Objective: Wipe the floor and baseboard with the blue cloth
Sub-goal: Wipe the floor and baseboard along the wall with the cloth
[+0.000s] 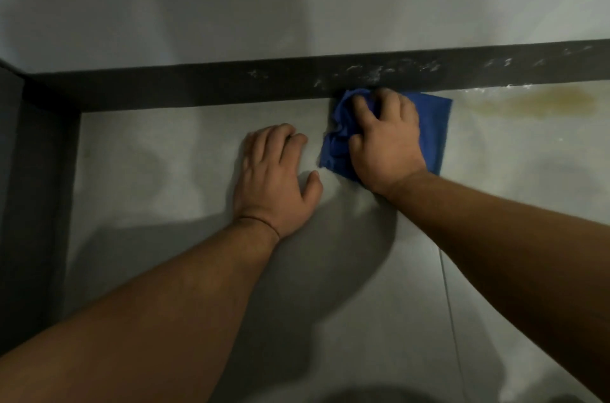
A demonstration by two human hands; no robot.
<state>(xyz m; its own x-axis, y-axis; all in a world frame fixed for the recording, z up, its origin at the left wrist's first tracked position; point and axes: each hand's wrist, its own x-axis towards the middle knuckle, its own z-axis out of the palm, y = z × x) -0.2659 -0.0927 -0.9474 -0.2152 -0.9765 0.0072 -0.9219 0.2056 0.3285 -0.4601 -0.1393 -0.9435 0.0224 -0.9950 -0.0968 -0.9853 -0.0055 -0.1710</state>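
The blue cloth [435, 128] lies bunched on the grey floor [165, 171], its far edge against the dark baseboard [198, 85]. My right hand [384, 138] presses down on the cloth, fingers curled into its folds near the baseboard. My left hand [274, 178] rests flat on the bare floor just left of the cloth, fingers spread and holding nothing. White smears [379, 71] mark the baseboard above the cloth. A yellowish stain [541, 104] sits on the floor to the right of the cloth.
The baseboard turns a corner at the left [43, 171] and runs toward me along a dark wall. A pale wall [297, 6] rises behind the baseboard. A thin floor joint [450, 303] runs toward me under my right forearm.
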